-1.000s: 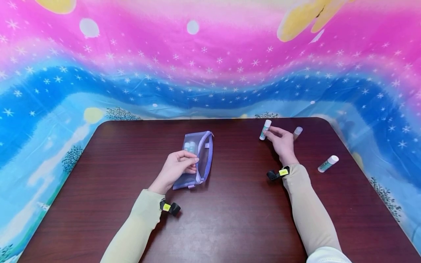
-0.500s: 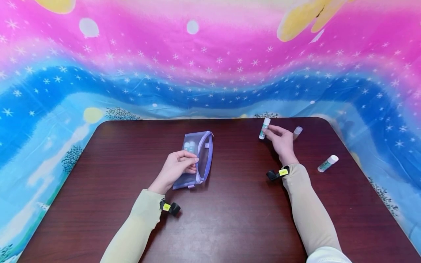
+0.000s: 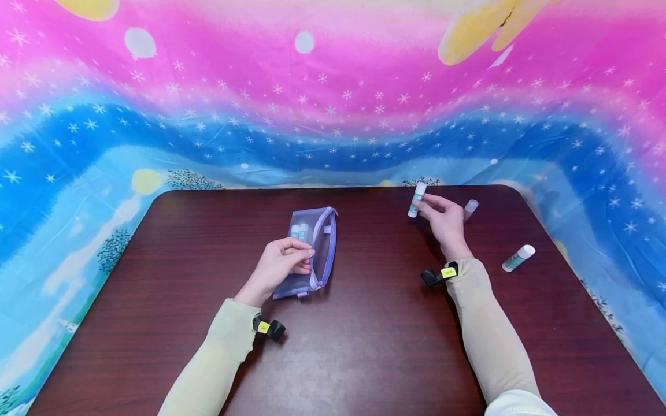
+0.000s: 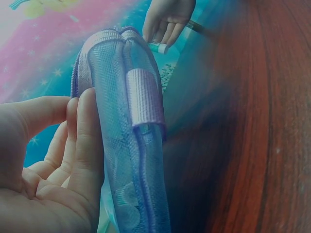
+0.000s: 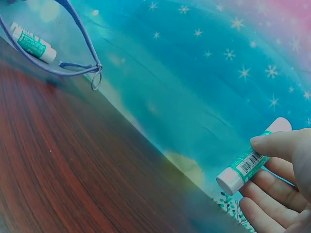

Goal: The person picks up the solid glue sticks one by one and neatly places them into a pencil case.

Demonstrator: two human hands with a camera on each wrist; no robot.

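Note:
My left hand [image 3: 281, 266] pinches the near side of the opening of a purple mesh zipper pouch [image 3: 328, 248], which is unzipped and gapes toward the right. Through the mesh, two glue sticks [image 3: 299, 231] show side by side inside. At the back right, my right hand [image 3: 444, 222] holds a white and green glue stick [image 3: 417, 200] between thumb and fingers, raised off the table. The right wrist view shows the barcode on this held glue stick [image 5: 250, 160], with its white ends sticking out past the fingers. In the left wrist view the pouch's side tab [image 4: 146, 97] faces the camera.
A second glue stick [image 3: 518, 258] stands to the right of my right forearm. Just behind my right hand is a clear-capped stick [image 3: 470, 208], partly hidden. A patterned cloth [image 3: 333, 115] hangs behind the dark wooden table [image 3: 364, 346].
My right hand has shifted the held glue stick slightly left and upward. My left hand and the pouch stay where they were.

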